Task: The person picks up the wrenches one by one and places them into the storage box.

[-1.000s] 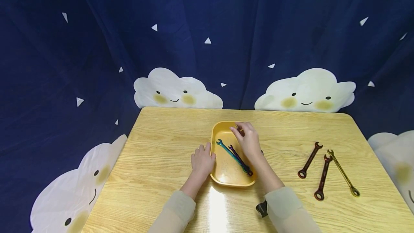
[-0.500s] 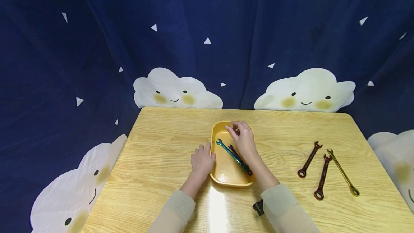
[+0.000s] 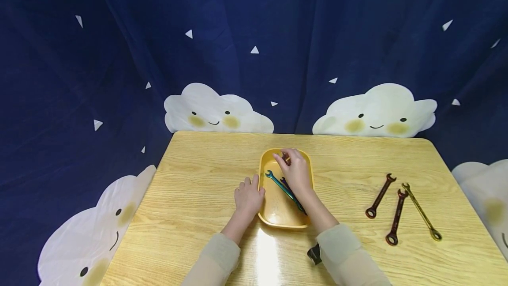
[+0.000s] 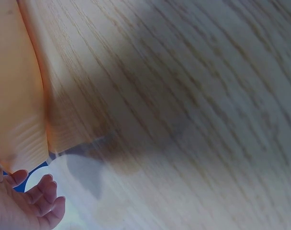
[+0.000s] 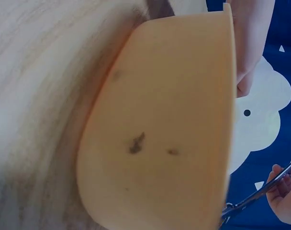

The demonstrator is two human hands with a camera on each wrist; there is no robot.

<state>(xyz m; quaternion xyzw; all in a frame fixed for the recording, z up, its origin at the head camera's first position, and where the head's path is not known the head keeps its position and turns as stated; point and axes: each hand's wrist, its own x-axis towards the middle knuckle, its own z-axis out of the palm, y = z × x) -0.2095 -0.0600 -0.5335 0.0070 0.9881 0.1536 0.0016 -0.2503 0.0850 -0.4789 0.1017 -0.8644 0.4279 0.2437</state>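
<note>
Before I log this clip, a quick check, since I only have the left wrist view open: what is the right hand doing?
Observer: The right hand holds a slim metal tool, apparently a wrench, over the tray.
Operator: My angle shows only the tray's outside. Is anything lying in it?
Observer: Yes, a teal wrench and a purple wrench, both partly hidden by the right hand and arm.
Operator: Any wrenches outside it?
Observer: Three lie to its right: two dark red wrenches and a gold wrench.

Wrenches (image 3: 396,217) look glossy metal, the tray (image 3: 274,213) smooth plastic, the table (image 3: 198,180) shiny wood.
</note>
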